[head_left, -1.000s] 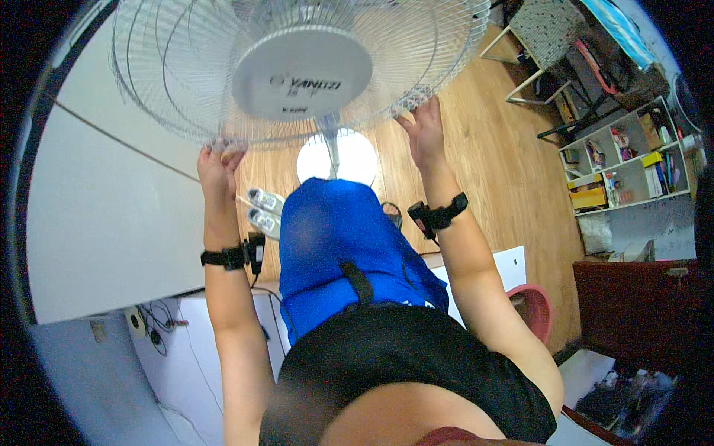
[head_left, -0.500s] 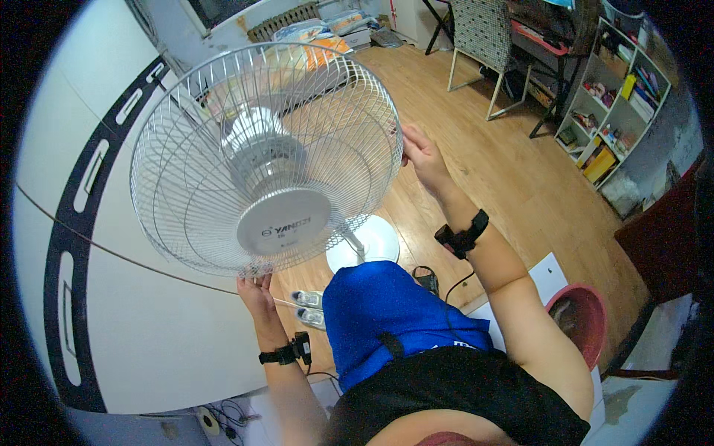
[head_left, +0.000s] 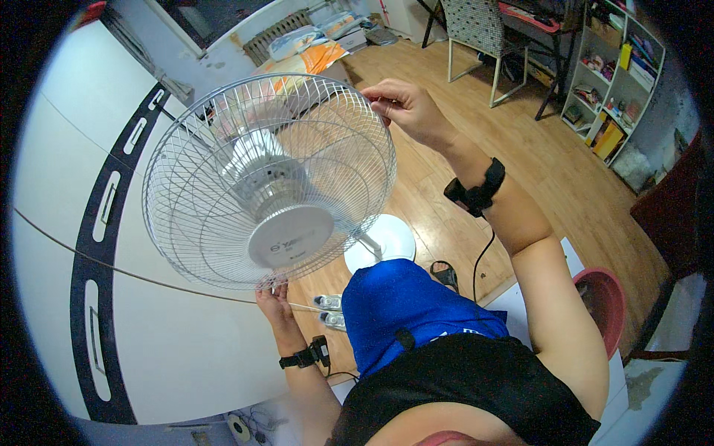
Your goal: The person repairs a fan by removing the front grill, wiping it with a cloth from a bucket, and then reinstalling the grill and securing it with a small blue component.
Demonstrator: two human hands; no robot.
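Observation:
A standing fan with a round silver wire grille (head_left: 169, 249) tilts in front of me, a pale hub disc (head_left: 291, 236) at the middle of its front. Through the wires the light motor housing (head_left: 256, 160) shows. At the grille's upper right rim, my right hand (head_left: 410, 110) is closed with thumb and fingers pinched on the edge. Under the lower rim, my left hand (head_left: 274, 305) has its fingertips curled up against the wires. A white round base (head_left: 398, 241) stands on the floor, partly hidden by my blue-clad leg (head_left: 409, 305).
White cabinet doors (head_left: 52, 171) with a dark handle strip line the left. Shoes (head_left: 331, 312) and a black sandal (head_left: 444, 275) lie near the base. A patterned chair (head_left: 480, 26), a white shelf (head_left: 613, 82) and a pink basin (head_left: 599, 305) are on the right.
My right hand has slid up and leftward along the rim to a spot nearer the top. The left hand stays at the lower rim. The whole view has shifted slightly.

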